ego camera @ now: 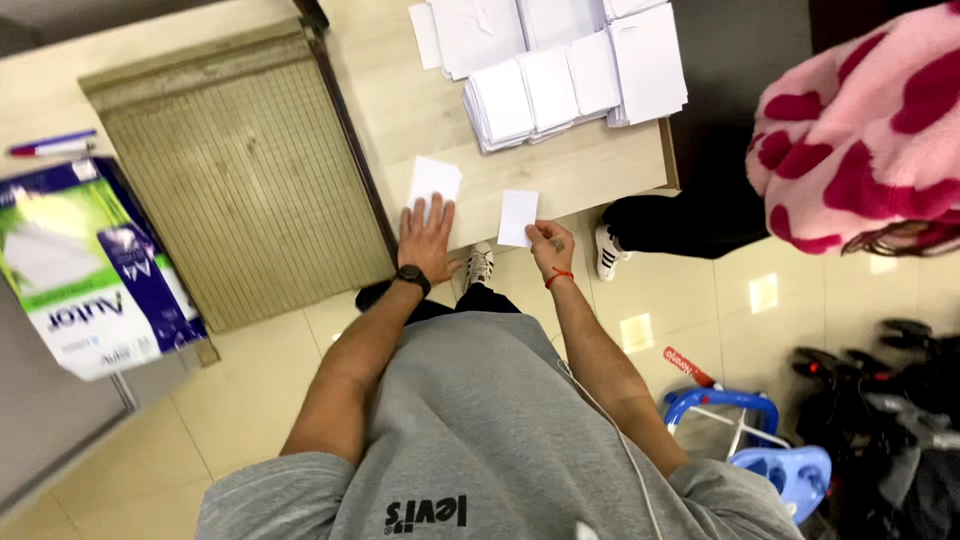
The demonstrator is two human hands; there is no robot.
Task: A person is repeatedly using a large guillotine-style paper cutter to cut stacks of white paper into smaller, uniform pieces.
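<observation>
2 hands logged at near edge of table [600, 175]. Left hand [427, 238]: arm straight, palm down, fingers spread flat, pressing small white card [434, 180] onto tabletop beside paper cutter [240, 170]. Right hand [550, 245]: wrist bent, fingertips pinching second white card [518, 216] at its lower corner. I note white card stacks [560, 70] further back.

Floor [700, 290]: glossy cream tiles, carrying square reflections of overhead lights. Counter [420, 110]: pale wood-grain top with a dark edge strip along its right side. Paper cutter [240, 170]: ruled beige board with a long dark blade arm, lying on the counter. Blue plastic stool [770, 450]: stood on the floor at lower right. Dark wheeled frame [890, 400]: stood just beside the stool, too blurred to identify further.
</observation>
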